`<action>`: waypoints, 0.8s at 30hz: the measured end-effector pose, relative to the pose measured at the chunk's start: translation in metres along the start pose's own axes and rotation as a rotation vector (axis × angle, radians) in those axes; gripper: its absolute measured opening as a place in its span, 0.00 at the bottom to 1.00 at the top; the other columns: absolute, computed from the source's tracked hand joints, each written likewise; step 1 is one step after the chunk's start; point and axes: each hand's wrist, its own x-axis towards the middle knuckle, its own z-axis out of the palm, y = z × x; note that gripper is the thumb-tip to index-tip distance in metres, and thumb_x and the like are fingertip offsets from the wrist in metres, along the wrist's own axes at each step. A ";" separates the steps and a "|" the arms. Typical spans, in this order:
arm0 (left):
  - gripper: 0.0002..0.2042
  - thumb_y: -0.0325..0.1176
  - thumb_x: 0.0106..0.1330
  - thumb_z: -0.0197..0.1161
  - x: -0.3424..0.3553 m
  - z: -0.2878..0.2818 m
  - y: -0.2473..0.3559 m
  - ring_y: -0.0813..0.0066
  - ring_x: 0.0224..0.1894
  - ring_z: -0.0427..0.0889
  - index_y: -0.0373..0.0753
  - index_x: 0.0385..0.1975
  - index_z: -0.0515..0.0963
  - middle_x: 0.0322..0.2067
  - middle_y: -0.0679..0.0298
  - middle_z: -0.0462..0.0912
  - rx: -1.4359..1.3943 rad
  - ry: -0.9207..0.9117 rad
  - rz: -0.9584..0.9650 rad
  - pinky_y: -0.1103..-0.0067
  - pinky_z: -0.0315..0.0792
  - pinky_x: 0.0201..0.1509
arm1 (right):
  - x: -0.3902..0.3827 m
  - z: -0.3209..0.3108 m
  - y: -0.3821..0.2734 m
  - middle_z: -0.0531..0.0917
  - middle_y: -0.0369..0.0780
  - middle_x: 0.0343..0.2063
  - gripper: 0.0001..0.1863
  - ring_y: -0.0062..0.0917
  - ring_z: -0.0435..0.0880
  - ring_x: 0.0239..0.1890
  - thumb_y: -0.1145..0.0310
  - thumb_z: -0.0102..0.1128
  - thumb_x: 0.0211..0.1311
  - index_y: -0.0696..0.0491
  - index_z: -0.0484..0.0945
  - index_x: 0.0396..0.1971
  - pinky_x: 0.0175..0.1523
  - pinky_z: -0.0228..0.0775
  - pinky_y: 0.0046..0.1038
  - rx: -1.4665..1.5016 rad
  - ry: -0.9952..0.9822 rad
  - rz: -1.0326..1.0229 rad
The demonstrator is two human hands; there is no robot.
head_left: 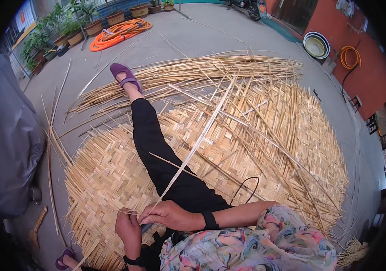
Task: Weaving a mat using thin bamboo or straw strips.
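A long pale bamboo strip (198, 143) slants across my black trouser leg, from my hands up toward the far right. My right hand (170, 215) is closed round its near end, thumb and fingers pinched together. Beside it, my left hand (129, 229) is closed too, with a thin piece of the strip at its fingertips. The hands almost touch above my lap. A small grey-blue thing (146, 227) shows under my right hand, too covered to name. Beneath me spreads a large woven bamboo mat (107, 165) with ragged edges.
Thin bamboo canes (193, 74) lie in a long pile beyond the mat, and loose strips (265, 149) cross its right half. A grey cover (12, 140) hangs at left. An orange hose (118, 35) lies coiled near potted plants (73, 34); basins (316, 46) lean by the red wall.
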 end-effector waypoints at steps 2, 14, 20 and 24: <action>0.04 0.23 0.62 0.61 0.003 -0.008 0.008 0.48 0.32 0.77 0.32 0.31 0.73 0.28 0.50 0.76 0.165 -0.062 0.052 0.64 0.71 0.37 | 0.003 -0.005 -0.004 0.87 0.40 0.37 0.10 0.23 0.87 0.39 0.68 0.61 0.69 0.59 0.83 0.42 0.48 0.77 0.24 0.038 0.035 0.001; 0.03 0.23 0.57 0.63 0.003 -0.044 -0.111 0.50 0.34 0.79 0.35 0.30 0.77 0.28 0.50 0.78 0.304 -0.606 0.406 0.65 0.72 0.32 | -0.022 -0.067 -0.070 0.81 0.41 0.37 0.11 0.21 0.83 0.41 0.71 0.43 0.78 0.61 0.70 0.51 0.48 0.77 0.25 0.157 0.481 0.076; 0.12 0.29 0.63 0.65 0.029 -0.073 -0.008 0.59 0.36 0.84 0.38 0.46 0.79 0.36 0.54 0.84 0.374 -0.672 0.412 0.69 0.76 0.36 | -0.069 -0.113 -0.058 0.76 0.40 0.33 0.17 0.30 0.81 0.34 0.75 0.46 0.72 0.55 0.69 0.58 0.36 0.75 0.30 -0.723 0.634 0.183; 0.23 0.27 0.56 0.71 0.047 -0.041 0.120 0.68 0.39 0.84 0.35 0.53 0.77 0.37 0.57 0.84 -0.231 -0.709 0.002 0.76 0.77 0.37 | -0.091 -0.089 -0.038 0.75 0.38 0.30 0.25 0.32 0.79 0.33 0.75 0.53 0.61 0.46 0.74 0.59 0.34 0.73 0.32 -1.072 0.351 -0.095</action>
